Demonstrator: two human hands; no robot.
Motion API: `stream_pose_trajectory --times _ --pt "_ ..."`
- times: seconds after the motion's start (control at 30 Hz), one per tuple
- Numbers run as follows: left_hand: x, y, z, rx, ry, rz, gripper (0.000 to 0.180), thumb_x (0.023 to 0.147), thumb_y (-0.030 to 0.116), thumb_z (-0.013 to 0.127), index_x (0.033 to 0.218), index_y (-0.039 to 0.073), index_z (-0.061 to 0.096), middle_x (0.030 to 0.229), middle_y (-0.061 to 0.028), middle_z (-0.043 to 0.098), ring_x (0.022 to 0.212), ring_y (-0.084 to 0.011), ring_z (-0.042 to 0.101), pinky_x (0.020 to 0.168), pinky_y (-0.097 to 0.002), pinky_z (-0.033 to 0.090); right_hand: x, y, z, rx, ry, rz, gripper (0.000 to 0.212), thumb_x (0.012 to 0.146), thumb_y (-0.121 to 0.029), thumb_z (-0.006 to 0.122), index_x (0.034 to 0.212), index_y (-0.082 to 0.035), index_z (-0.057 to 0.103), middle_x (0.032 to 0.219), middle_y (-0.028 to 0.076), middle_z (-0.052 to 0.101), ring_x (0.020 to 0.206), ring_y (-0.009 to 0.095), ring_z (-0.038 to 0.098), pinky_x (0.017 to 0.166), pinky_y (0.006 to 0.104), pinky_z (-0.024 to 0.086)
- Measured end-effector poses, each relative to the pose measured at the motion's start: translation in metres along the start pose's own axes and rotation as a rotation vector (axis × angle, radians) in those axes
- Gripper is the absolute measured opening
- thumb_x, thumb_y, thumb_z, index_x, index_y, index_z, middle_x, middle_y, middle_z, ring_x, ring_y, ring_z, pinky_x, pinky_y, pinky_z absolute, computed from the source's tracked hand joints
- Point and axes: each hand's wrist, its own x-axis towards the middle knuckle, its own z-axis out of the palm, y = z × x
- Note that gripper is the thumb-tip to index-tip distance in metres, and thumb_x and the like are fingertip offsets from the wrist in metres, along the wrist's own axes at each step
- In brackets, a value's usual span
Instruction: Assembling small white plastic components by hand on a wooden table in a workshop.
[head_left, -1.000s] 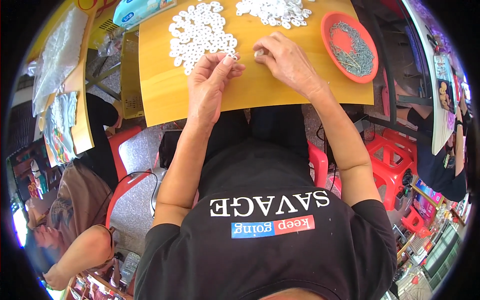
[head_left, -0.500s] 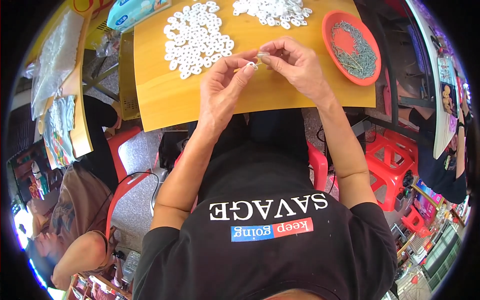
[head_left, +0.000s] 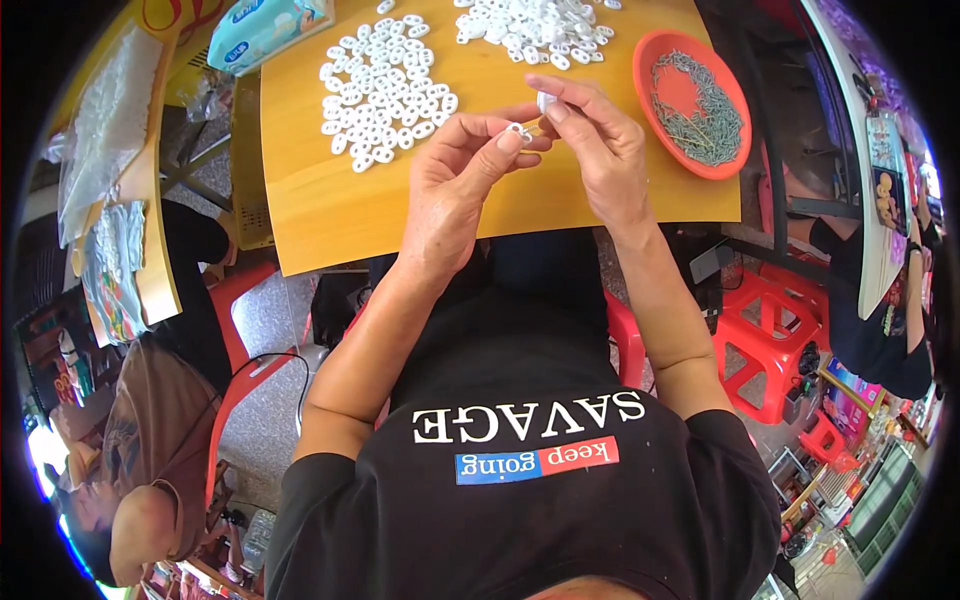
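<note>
My left hand (head_left: 455, 185) pinches a small white plastic ring piece (head_left: 520, 131) between thumb and fingertips. My right hand (head_left: 595, 145) holds another small white piece (head_left: 546, 101) at its fingertips, right next to the left hand's piece. Both hands hover above the near part of a yellow-orange wooden table (head_left: 340, 210). A spread of several white ring pieces (head_left: 385, 85) lies on the table left of my hands. A second pile of white pieces (head_left: 535, 25) sits at the far edge.
An orange round tray (head_left: 655, 75) with several small grey metal parts (head_left: 700, 105) stands at the table's right. A blue wipes pack (head_left: 265, 20) lies far left. Red plastic stools (head_left: 770, 330) stand right; another person (head_left: 140, 460) sits lower left.
Both hands lifted off the table and came together; each now holds a small white piece at the fingertips, closer to me than a second ago.
</note>
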Motion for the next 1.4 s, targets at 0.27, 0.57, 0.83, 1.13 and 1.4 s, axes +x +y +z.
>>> stream_pose_trajectory --times 0.27,0.57,0.83,1.13,1.4 --pt "0.004 0.007 0.006 -0.034 0.023 -0.033 0.015 0.094 0.013 0.061 0.097 -0.001 0.058 0.091 -0.0125 0.067 0.087 -0.0204 0.067 0.081 -0.0323 0.053 0.000 -0.022 -0.005 0.128 -0.076 0.035 0.026 0.093 -0.003 0.056 0.119 0.001 0.060 0.096 0.003 0.059 0.085 0.008 0.058 0.074 0.0235 0.053" --pt "0.003 0.008 0.006 0.049 0.023 -0.004 0.014 0.094 0.013 0.062 0.095 0.000 0.057 0.081 -0.0087 0.065 0.076 -0.0156 0.063 0.075 -0.0301 0.051 0.000 -0.028 -0.005 0.066 -0.090 0.046 0.021 0.092 -0.005 0.060 0.112 0.003 0.059 0.092 0.002 0.060 0.084 0.006 0.058 0.073 0.0224 0.052" --pt "0.001 0.006 0.009 0.016 0.034 -0.005 0.015 0.094 0.014 0.062 0.096 0.000 0.057 0.083 -0.0095 0.066 0.077 -0.0157 0.063 0.074 -0.0294 0.051 -0.002 -0.026 -0.001 0.071 -0.070 0.028 0.020 0.092 -0.003 0.060 0.111 0.003 0.058 0.091 0.001 0.059 0.083 0.005 0.056 0.072 0.0208 0.051" --pt "0.002 0.005 0.012 -0.007 0.077 0.019 0.016 0.094 0.013 0.063 0.097 -0.002 0.058 0.085 -0.0101 0.066 0.077 -0.0160 0.063 0.076 -0.0298 0.053 -0.003 -0.029 0.007 -0.043 -0.067 0.025 0.018 0.091 -0.003 0.061 0.108 0.002 0.061 0.087 0.004 0.065 0.080 0.008 0.063 0.073 0.0222 0.054" --pt "0.002 0.006 0.008 -0.023 0.098 0.003 0.015 0.093 0.010 0.064 0.097 -0.005 0.061 0.085 -0.0117 0.067 0.077 -0.0178 0.066 0.075 -0.0303 0.054 -0.004 -0.027 0.009 -0.083 -0.054 0.031 0.019 0.090 -0.004 0.064 0.108 0.002 0.063 0.093 0.006 0.068 0.083 0.010 0.066 0.076 0.0247 0.055"
